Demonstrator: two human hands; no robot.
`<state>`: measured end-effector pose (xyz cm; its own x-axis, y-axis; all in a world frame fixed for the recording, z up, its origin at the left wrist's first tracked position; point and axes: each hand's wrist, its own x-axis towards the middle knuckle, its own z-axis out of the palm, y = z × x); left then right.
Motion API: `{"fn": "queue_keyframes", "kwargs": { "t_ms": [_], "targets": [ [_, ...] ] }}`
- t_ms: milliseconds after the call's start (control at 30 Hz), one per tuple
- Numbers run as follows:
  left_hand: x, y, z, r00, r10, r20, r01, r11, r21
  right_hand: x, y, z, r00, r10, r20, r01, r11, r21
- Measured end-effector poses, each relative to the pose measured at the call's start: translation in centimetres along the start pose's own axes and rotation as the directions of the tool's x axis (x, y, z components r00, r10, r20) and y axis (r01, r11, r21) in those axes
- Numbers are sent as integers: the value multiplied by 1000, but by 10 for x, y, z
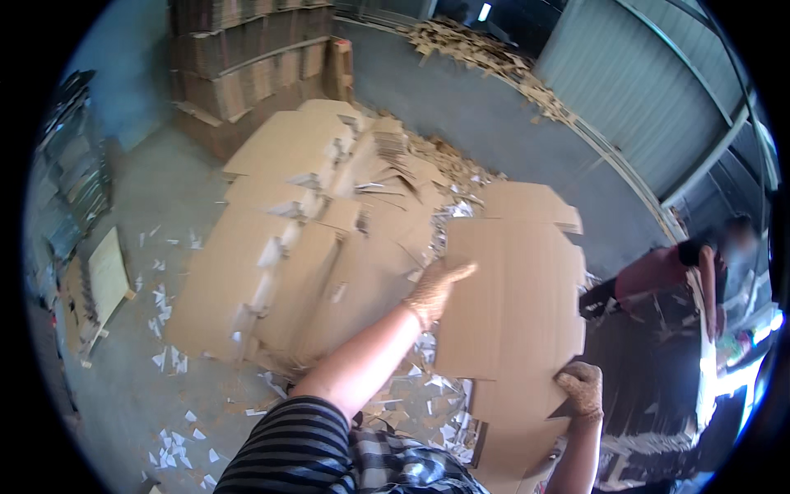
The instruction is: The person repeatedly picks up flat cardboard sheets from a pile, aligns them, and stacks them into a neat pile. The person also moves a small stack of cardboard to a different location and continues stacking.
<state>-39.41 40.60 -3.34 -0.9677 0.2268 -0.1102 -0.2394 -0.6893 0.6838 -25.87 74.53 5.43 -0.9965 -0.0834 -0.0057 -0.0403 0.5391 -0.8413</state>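
While our forearms reach in from the lower edge of the head view, we have a flat, die-cut cardboard sheet (518,305) between our two gloved hands, right of centre, its notched flaps running from top to bottom. Our left hand (432,288) is at the sheet's left edge, a finger or thumb lying over its face; the rest is blurred or hidden, so we cannot tell how firmly that grip closes. Our right hand (583,389) has its fingers curled, its grip pinching the sheet's right edge lower down. We wear a striped sleeve (288,445) on the left arm. Just left of the sheet, a broad pile of cut cardboard (222,288) lies in overlapping layers, with white scraps (173,449) scattered on the grey floor (140,403). Beyond it rises a tall cardboard stack (247,74). At the right, another person (658,267) bends beside a dark stack (650,362).
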Motion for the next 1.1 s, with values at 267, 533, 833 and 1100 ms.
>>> {"fn": "queue_keyframes", "kwargs": {
  "t_ms": [267,533,833,1100],
  "targets": [
    [-16,163,65,945,322,58,-327,919,221,53,-48,11,901,-364,-237,376,926,6],
    [-111,411,60,757,586,288,-649,624,435,167,-248,97,816,-533,-223,549,836,13],
    [-195,471,-218,905,425,-30,-258,602,755,266,-318,394,767,-641,-34,637,753,162],
    [-216,350,-365,926,354,-129,-191,736,649,215,-294,524,976,86,200,-153,924,349]
  ]
}}
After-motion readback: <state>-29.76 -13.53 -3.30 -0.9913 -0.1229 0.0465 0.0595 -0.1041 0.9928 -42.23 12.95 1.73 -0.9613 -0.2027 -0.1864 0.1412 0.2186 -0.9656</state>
